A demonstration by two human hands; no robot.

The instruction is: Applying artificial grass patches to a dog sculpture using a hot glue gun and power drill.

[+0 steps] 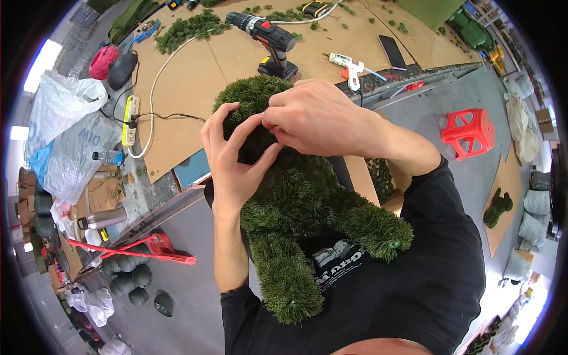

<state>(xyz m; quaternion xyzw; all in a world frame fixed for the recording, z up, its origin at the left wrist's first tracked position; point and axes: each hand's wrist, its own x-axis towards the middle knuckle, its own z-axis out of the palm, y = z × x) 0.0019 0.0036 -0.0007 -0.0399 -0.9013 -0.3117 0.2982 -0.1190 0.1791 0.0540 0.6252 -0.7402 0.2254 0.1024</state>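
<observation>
Head view showed a leafy green figure (290, 195) lying right under both hands, with its round top at the far end and its two legs at the near end. Its long way ran from the table edge down toward the person's black shirt (408, 254). One leg pointed near, and the other poked out to the right. The left hand (234, 160) was at the left side of the round top, half open, its thumb and pointing finger bent like a ring with a gap. The right hand (319, 118) came over from the right, its fingers bent in like a pinch, and its tips were close by the left pointing finger. Both hands were about as near to the round top. I could not tell if either one had hold of something tiny. Far off, the table (195, 77) had flat brown sheets on it, with a drill (263, 35), a white glue gun (349, 66), a black phone (391, 52) and loose green bits (192, 29). On the left sat a yellow and white power strip (130, 118) and clear plastic bags (71, 106). On the right, a red stool (470, 133) stood on the gray floor (423, 112).
</observation>
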